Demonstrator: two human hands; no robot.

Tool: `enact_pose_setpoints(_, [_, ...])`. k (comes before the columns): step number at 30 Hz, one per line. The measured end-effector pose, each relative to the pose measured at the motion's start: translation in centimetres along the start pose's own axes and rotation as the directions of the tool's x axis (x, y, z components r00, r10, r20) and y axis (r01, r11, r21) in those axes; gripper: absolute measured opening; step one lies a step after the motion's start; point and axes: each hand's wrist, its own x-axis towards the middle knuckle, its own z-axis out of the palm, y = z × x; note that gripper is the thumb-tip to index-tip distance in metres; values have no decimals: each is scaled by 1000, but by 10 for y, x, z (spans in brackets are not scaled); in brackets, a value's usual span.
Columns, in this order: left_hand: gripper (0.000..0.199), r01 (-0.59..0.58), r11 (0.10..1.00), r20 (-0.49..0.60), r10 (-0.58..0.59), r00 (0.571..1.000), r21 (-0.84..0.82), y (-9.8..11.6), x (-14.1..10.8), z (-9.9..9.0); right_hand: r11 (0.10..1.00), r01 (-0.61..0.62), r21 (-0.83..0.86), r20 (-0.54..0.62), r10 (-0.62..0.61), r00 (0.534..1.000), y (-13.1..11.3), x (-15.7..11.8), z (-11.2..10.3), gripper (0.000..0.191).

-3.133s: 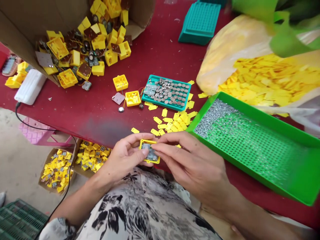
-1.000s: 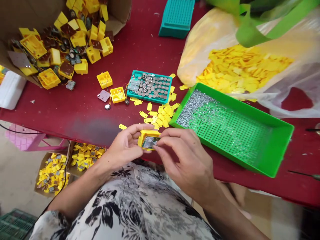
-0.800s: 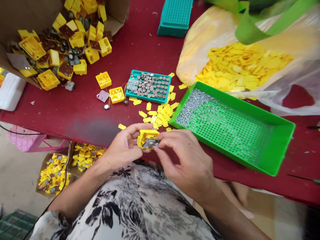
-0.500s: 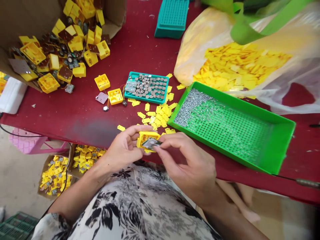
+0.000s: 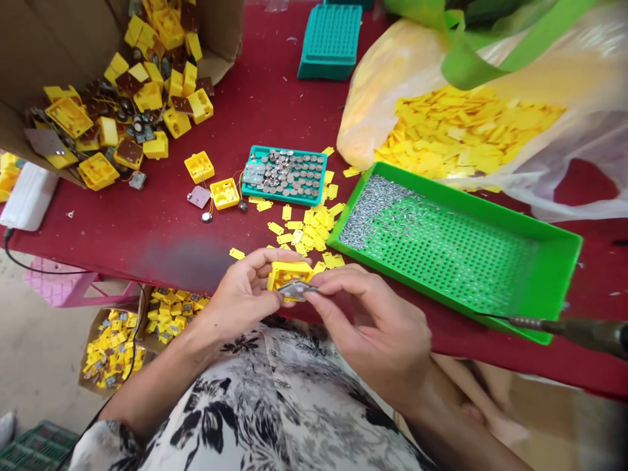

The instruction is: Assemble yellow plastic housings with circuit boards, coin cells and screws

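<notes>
"Pinching what, with the right hand (image 5: 380, 320)?"

"A grey board (image 5: 297, 290); I'm seeing it slanting across the open yellow case (image 5: 289, 268); the left hand (image 5: 245, 291) is gripping that case; beyond, loose yellow tabs (image 5: 316, 229) are lying beside a green tray (image 5: 552, 268)."

Hidden behind the tilted circuit board (image 5: 297, 290): part of the inside of the yellow case (image 5: 290, 267). Covered by the right fingers (image 5: 346, 282): the board's right corner. Cut off: cardboard box (image 5: 218, 26) at top left, blurred screwdriver (image 5: 564, 330) at right. Too small to tell apart: screws (image 5: 370, 209).
</notes>
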Motion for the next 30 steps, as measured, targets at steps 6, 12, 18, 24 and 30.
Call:
enact_pose_setpoints(6, [41,11,1000,-18,-11,1000,7,2,1,1,990,115,-82,76,-109,991,0,6,-4,19])
enact_pose_setpoints(12, [54,14,1000,58,-16,998,27,5,0,-4,976,212,-53,142,-203,969,5,11,-9,23])
enact_pose_setpoints(18, [56,7,998,62,-12,998,68,6,1,-3,953,295,-64,210,-276,938,4,17,-10,25])
enact_pose_setpoints(24, [60,21,997,80,-27,996,77,6,0,-7,942,324,-91,258,-293,921,4,23,-13,25])
enact_pose_setpoints(30, [59,129,987,132,-116,984,-96,7,0,-9,922,363,-132,285,-315,905,6,26,-13,22])
